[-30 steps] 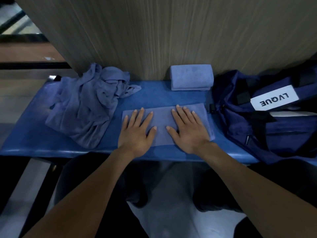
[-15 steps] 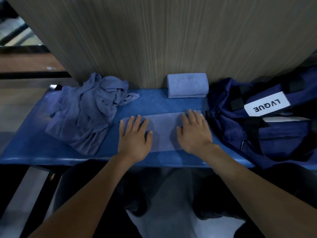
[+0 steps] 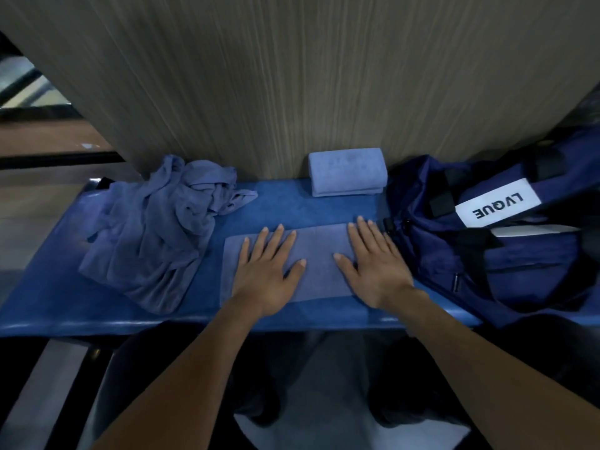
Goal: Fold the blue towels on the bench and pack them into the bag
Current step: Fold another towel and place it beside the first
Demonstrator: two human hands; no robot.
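A flat, partly folded blue towel (image 3: 319, 251) lies on the blue bench (image 3: 48, 306) in front of me. My left hand (image 3: 266, 267) presses flat on its left half, fingers straight and spread. My right hand (image 3: 373, 264) presses flat on its right end, close to the bag. A folded towel (image 3: 347, 172) stands against the wall behind. A crumpled heap of blue towels (image 3: 156, 232) lies at the left of the bench. The dark blue bag (image 3: 506, 248) with a white LVQUE label sits at the right.
A wood-grain wall panel (image 3: 292, 86) rises right behind the bench. The bench's front edge runs just below my wrists, with the floor and my legs beneath. Open floor shows to the far left.
Both hands have slid apart over the flat towel, the right one toward the bag end, the left slightly leftward. The view has tilted a little.
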